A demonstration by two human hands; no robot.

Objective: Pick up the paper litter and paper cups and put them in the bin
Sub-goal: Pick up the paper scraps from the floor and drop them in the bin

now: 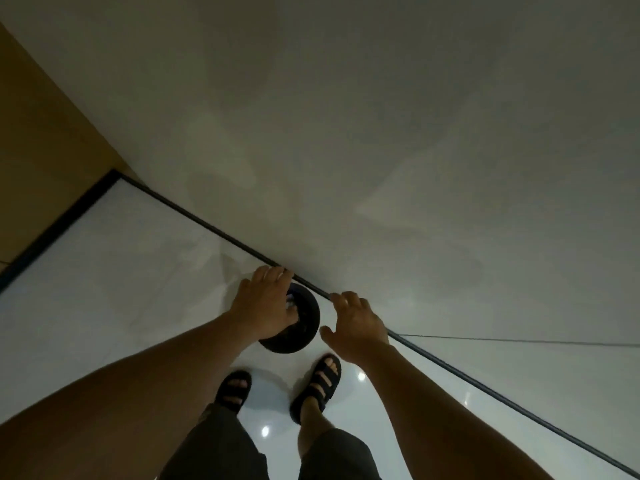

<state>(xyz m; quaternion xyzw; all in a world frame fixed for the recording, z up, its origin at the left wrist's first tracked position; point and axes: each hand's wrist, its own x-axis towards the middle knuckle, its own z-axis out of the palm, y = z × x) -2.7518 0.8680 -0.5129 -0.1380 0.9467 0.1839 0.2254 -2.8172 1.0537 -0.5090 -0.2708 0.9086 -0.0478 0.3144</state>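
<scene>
Over the black bin (pixel 306 329), left grip (pixel 266 299), hold unclear; just beside, right grip (pixel 360 323), fingers loose.

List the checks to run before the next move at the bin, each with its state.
1. Left hand over the mouth of the bin: ok.
2. Pale scrap under the left hand's fingers, gripped or loose: cannot tell.
3. Right hand free, fingers spread beside the bin: ok.
4. Bin upright on the floor by the wall: ok.
5. Sandals apart from the bin: ok.
</scene>
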